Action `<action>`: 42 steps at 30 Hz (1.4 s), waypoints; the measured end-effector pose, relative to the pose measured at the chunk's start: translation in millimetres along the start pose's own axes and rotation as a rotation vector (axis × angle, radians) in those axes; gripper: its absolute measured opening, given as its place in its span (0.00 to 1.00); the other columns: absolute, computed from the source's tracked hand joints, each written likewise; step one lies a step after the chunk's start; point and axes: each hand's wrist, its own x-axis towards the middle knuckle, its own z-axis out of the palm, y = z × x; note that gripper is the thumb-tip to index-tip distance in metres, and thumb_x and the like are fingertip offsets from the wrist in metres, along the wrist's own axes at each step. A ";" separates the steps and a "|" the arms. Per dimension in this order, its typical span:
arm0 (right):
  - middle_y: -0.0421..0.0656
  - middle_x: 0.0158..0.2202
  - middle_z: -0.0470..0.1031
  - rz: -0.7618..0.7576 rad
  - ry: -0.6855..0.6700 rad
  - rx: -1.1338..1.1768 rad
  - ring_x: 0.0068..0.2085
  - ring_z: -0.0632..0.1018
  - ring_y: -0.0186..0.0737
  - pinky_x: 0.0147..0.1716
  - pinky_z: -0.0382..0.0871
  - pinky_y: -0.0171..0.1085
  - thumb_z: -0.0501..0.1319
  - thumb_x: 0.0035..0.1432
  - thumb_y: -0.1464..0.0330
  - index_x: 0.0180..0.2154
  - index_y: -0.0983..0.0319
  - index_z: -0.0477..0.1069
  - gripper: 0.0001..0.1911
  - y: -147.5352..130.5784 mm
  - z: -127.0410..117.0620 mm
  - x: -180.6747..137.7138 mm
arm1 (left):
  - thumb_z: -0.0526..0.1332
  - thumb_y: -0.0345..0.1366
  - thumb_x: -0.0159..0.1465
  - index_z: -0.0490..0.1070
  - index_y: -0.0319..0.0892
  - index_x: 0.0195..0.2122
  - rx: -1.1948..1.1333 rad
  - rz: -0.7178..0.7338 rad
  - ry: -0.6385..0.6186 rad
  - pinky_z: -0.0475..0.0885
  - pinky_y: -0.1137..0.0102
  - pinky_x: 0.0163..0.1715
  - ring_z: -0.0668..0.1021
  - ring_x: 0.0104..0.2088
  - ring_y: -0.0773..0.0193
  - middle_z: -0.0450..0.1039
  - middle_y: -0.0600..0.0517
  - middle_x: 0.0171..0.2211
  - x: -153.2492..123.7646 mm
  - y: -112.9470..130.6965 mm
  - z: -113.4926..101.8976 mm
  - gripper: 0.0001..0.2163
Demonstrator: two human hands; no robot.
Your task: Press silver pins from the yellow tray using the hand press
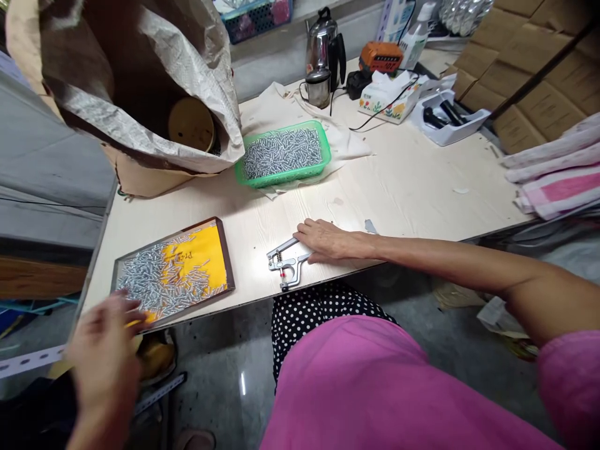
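My right hand (323, 240) rests on the table with its fingers wrapped round the handles of silver hand pliers (290, 259). The pliers lie near the front edge; a spring and a red-marked pin show at their head. At the left, my left hand (107, 350) is smeared by motion beside the front left corner of a shallow tray (224, 250). I cannot make out anything between its fingers. Many small metal pins (150, 275) lie loose in the tray over a yellow sheet (206, 244).
Behind stands a green basket (325, 156) full of similar metal pieces. A large open sack (201, 81) rises at the back left. A steel kettle (321, 44), metal cup (317, 90), tissue box (389, 100) and white tray (447, 128) stand farther back. Folded cloths (557, 169) hang at the right.
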 end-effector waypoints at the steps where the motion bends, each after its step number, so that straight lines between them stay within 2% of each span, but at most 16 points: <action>1: 0.52 0.47 0.71 0.004 -0.008 -0.001 0.46 0.68 0.49 0.39 0.65 0.42 0.69 0.58 0.63 0.46 0.67 0.69 0.19 -0.5 0.1 0.8 | 0.57 0.61 0.62 0.74 0.49 0.47 -0.004 0.064 0.000 0.79 0.62 0.31 0.79 0.35 0.58 0.79 0.52 0.39 -9.6 6.9 28.3 0.23; 3: 0.52 0.48 0.71 0.018 -0.019 -0.004 0.47 0.68 0.49 0.40 0.65 0.42 0.70 0.58 0.63 0.47 0.67 0.69 0.20 -1.6 1.7 2.5 | 0.60 0.56 0.63 0.74 0.45 0.50 0.057 0.353 -0.227 0.78 0.54 0.45 0.79 0.47 0.52 0.77 0.46 0.48 -24.3 26.1 90.5 0.22; 5: 0.52 0.48 0.71 0.028 -0.014 -0.006 0.47 0.68 0.49 0.40 0.66 0.43 0.70 0.57 0.63 0.48 0.68 0.69 0.22 -2.3 4.8 4.0 | 0.62 0.50 0.64 0.71 0.43 0.55 0.107 0.647 -0.370 0.72 0.49 0.56 0.74 0.56 0.48 0.74 0.42 0.55 -29.5 45.1 146.7 0.22; 6: 0.52 0.47 0.71 0.028 -0.003 -0.005 0.47 0.68 0.49 0.41 0.66 0.43 0.70 0.57 0.63 0.48 0.67 0.69 0.22 -2.3 6.6 4.6 | 0.64 0.46 0.64 0.68 0.41 0.58 0.134 0.740 -0.435 0.70 0.49 0.58 0.71 0.60 0.47 0.71 0.40 0.59 -28.8 52.4 169.0 0.24; 8: 0.51 0.46 0.71 0.019 0.026 0.008 0.46 0.68 0.49 0.41 0.66 0.44 0.70 0.57 0.63 0.48 0.67 0.69 0.22 -1.0 9.6 4.9 | 0.65 0.41 0.64 0.63 0.37 0.62 0.180 0.833 -0.500 0.68 0.48 0.60 0.69 0.62 0.45 0.68 0.37 0.61 -23.2 61.4 199.3 0.27; 10: 0.51 0.45 0.71 0.000 0.043 0.032 0.45 0.68 0.49 0.43 0.67 0.45 0.70 0.56 0.62 0.49 0.68 0.69 0.23 1.8 10.7 4.4 | 0.65 0.39 0.64 0.59 0.36 0.64 0.201 0.871 -0.548 0.69 0.49 0.59 0.71 0.59 0.46 0.69 0.36 0.60 -16.6 63.5 212.8 0.29; 14: 0.53 0.47 0.70 -0.052 0.030 0.135 0.47 0.68 0.50 0.46 0.68 0.47 0.72 0.52 0.63 0.53 0.69 0.66 0.31 8.6 7.9 2.0 | 0.64 0.39 0.65 0.52 0.38 0.68 0.194 0.928 -0.597 0.69 0.49 0.57 0.72 0.57 0.46 0.68 0.36 0.60 -13.4 61.0 215.9 0.34; 17: 0.53 0.49 0.70 -0.078 0.063 0.244 0.48 0.69 0.49 0.49 0.68 0.48 0.70 0.56 0.67 0.54 0.69 0.65 0.27 10.8 7.6 0.6 | 0.65 0.39 0.64 0.45 0.37 0.70 0.202 0.918 -0.592 0.68 0.48 0.58 0.70 0.58 0.44 0.65 0.34 0.62 -16.7 62.5 218.1 0.39; 19: 0.53 0.49 0.70 -0.064 0.099 0.290 0.49 0.69 0.49 0.49 0.68 0.48 0.68 0.57 0.68 0.55 0.68 0.63 0.28 10.8 9.9 -0.9 | 0.64 0.37 0.64 0.43 0.38 0.70 0.215 0.900 -0.590 0.68 0.48 0.57 0.70 0.57 0.45 0.66 0.35 0.60 -16.3 65.0 220.7 0.39; 23: 0.56 0.54 0.69 0.029 0.127 0.226 0.52 0.69 0.52 0.53 0.67 0.51 0.71 0.53 0.66 0.62 0.68 0.58 0.39 11.6 14.7 -6.0 | 0.63 0.34 0.63 0.43 0.37 0.70 0.266 0.904 -0.620 0.68 0.49 0.56 0.69 0.56 0.46 0.66 0.36 0.58 -8.4 69.5 219.8 0.38; 26: 0.56 0.52 0.70 0.101 0.088 0.128 0.51 0.69 0.54 0.51 0.67 0.51 0.72 0.52 0.66 0.57 0.68 0.63 0.34 13.8 12.6 -7.8 | 0.64 0.35 0.63 0.46 0.36 0.69 0.331 0.874 -0.631 0.69 0.50 0.56 0.69 0.55 0.46 0.66 0.37 0.57 -3.5 76.2 215.6 0.37; 29: 0.53 0.48 0.71 0.105 0.057 0.081 0.48 0.70 0.53 0.47 0.68 0.48 0.72 0.52 0.64 0.52 0.67 0.68 0.28 15.5 8.6 -5.0 | 0.65 0.39 0.64 0.54 0.38 0.66 0.395 0.848 -0.642 0.70 0.52 0.54 0.69 0.54 0.47 0.67 0.40 0.56 -2.3 89.4 213.0 0.32; 32: 0.51 0.44 0.72 0.105 0.044 0.081 0.45 0.71 0.52 0.42 0.68 0.45 0.72 0.52 0.64 0.48 0.65 0.70 0.24 16.6 10.3 -0.8 | 0.65 0.40 0.64 0.66 0.38 0.57 0.455 0.855 -0.697 0.71 0.56 0.50 0.71 0.51 0.49 0.71 0.43 0.50 -2.2 102.7 212.1 0.22; 35: 0.48 0.40 0.72 0.064 0.067 0.101 0.43 0.73 0.48 0.40 0.67 0.42 0.68 0.58 0.68 0.41 0.64 0.72 0.11 17.0 18.9 0.8 | 0.63 0.39 0.67 0.73 0.40 0.46 0.460 0.852 -0.726 0.72 0.60 0.45 0.72 0.48 0.52 0.73 0.45 0.43 -2.1 107.1 212.4 0.11; 37: 0.47 0.38 0.73 0.046 0.094 0.121 0.41 0.73 0.45 0.40 0.66 0.40 0.64 0.62 0.70 0.38 0.63 0.72 0.03 16.0 25.4 0.2 | 0.62 0.38 0.68 0.74 0.41 0.41 0.458 0.840 -0.721 0.72 0.61 0.43 0.73 0.47 0.53 0.74 0.46 0.41 -2.7 105.1 213.7 0.07; 42: 0.46 0.36 0.74 0.055 0.137 0.156 0.40 0.75 0.45 0.40 0.69 0.41 0.57 0.68 0.68 0.35 0.62 0.72 0.08 13.7 33.1 -1.3 | 0.62 0.39 0.68 0.75 0.41 0.39 0.477 0.812 -0.692 0.71 0.62 0.41 0.73 0.47 0.53 0.74 0.46 0.40 -9.5 99.2 221.2 0.07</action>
